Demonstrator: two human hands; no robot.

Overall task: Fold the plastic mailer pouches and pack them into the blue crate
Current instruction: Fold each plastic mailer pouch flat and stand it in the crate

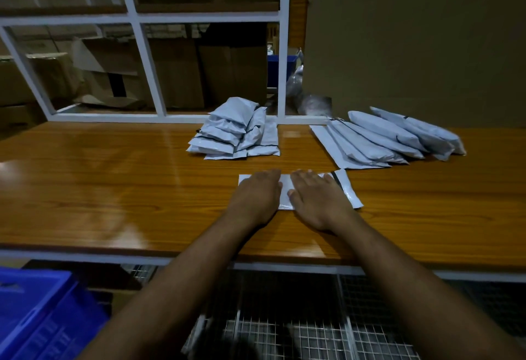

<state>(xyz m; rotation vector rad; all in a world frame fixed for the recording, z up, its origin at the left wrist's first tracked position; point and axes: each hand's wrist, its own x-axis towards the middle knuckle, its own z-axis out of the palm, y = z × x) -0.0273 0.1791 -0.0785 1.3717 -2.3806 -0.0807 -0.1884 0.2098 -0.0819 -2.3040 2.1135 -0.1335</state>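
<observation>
A white plastic mailer pouch (348, 191) lies flat on the wooden table (113, 188) in front of me, its flap end with a dark strip showing to the right. My left hand (257, 197) and my right hand (316, 200) press on it side by side with straight fingers, palms down. Behind it, a heap of folded pouches (236, 134) sits mid-table. A row of long unfolded pouches (392, 137) lies fanned out at the back right. The blue crate (37, 314) stands below the table edge at the lower left.
A white metal frame (148, 66) with cardboard boxes behind it runs along the table's back. A tall cardboard sheet (412, 40) stands at the back right. A wire-mesh shelf (284, 325) lies under the table's front edge. Another blue bin (280, 70) shows behind the frame.
</observation>
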